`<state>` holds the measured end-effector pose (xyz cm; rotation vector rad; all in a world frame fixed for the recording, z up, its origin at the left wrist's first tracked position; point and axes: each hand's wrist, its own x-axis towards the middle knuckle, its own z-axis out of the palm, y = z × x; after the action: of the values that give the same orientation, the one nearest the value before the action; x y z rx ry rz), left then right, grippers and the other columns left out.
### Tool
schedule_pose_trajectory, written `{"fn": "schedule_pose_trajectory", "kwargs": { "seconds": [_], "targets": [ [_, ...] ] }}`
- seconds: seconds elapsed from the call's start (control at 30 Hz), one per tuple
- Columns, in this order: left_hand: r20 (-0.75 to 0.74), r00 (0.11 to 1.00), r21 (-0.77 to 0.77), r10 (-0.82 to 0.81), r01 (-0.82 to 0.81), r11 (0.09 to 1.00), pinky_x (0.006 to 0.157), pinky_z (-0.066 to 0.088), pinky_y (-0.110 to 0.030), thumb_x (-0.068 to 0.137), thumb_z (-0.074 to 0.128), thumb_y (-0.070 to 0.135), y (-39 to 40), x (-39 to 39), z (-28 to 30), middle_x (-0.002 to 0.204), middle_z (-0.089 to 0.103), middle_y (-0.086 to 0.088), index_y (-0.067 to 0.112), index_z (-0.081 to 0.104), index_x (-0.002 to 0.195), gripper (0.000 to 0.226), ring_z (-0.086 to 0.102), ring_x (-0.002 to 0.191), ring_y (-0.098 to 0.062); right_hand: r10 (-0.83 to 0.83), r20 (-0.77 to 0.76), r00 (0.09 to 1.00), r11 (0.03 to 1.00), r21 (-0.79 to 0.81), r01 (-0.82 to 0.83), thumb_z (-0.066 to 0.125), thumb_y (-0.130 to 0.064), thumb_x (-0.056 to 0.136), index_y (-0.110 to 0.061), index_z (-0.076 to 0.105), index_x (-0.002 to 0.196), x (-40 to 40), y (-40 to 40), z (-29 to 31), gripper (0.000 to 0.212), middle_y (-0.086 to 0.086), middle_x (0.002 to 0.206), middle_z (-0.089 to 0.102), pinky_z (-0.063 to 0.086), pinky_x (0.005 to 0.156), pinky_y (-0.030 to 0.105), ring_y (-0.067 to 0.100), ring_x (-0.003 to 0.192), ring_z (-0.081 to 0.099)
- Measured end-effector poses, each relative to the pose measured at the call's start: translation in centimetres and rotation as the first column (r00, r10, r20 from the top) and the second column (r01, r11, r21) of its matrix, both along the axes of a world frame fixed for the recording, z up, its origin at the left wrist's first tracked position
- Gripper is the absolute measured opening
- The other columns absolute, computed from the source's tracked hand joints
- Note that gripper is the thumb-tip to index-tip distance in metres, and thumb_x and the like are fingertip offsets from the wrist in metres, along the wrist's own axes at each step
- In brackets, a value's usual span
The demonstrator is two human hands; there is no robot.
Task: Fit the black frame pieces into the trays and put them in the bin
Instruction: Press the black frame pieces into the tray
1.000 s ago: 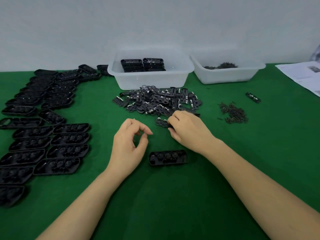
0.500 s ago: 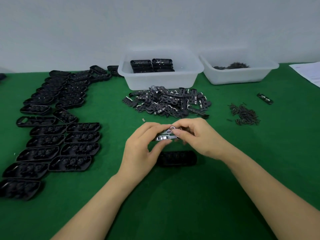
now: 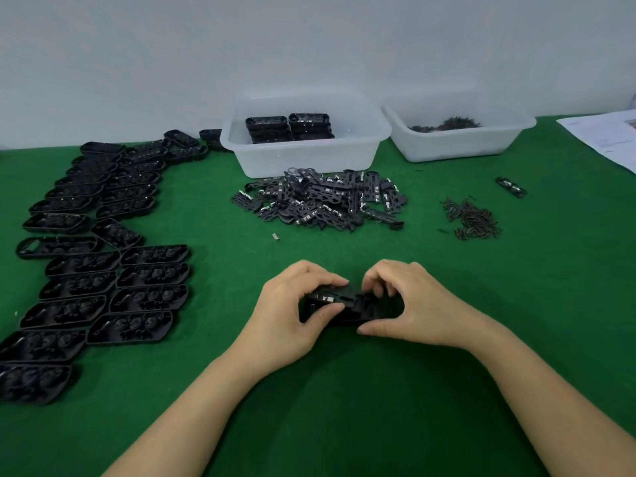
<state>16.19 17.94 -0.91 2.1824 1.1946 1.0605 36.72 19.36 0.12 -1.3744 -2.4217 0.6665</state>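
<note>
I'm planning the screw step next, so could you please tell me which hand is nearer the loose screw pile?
Right. The right hand is on the tray, below-left of the screw pile; the left hand is farther left.

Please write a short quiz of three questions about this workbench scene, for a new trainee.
1. True or false: both hands are working on one frame piece over a tray.
2. Which bin holds finished trays? A) the left bin B) the right bin
3. Fill in: the empty trays lie in rows on the person's ____ side.

Key: 1 true: the left hand and the right hand both grip it. 2 A: stacked trays show inside it; the right bin holds small dark parts. 3 left.
</note>
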Motion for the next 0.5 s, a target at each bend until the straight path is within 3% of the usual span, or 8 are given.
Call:
{"fn": "schedule_pose_trajectory", "kwargs": {
  "seconds": [0.27,0.5],
  "targets": [
    [-0.109,0.993,-0.035,-0.053,0.049,0.998,0.079,0.041,-0.010,0.078,0.072,0.012,0.2,0.2,0.8,0.091,0.060,0.005,0.015,0.071,0.099,0.022,0.055,0.085,-0.002,-0.015,-0.015,1.000,1.000,-0.003,0.015,0.071,-0.053,0.066,-0.034,0.044,0.083,-0.2,0.1,-0.3,0.037,-0.019,0.081,0.048,0.026,0.074,0.017,-0.011,0.081,0.038],
    [-0.334,0.932,-0.091,-0.143,0.119,0.989,0.081,0.045,-0.023,0.078,0.072,0.016,1.5,1.2,3.2,0.090,0.060,0.004,0.017,0.070,0.096,0.019,0.055,0.082,-0.008,-0.019,0.006,1.000,1.000,-0.015,0.019,0.070,-0.058,0.064,-0.042,0.036,0.075,-0.3,0.1,-0.2,0.039,-0.019,0.079,0.046,0.027,0.075,0.025,-0.006,0.079,0.040]
  ]
}}
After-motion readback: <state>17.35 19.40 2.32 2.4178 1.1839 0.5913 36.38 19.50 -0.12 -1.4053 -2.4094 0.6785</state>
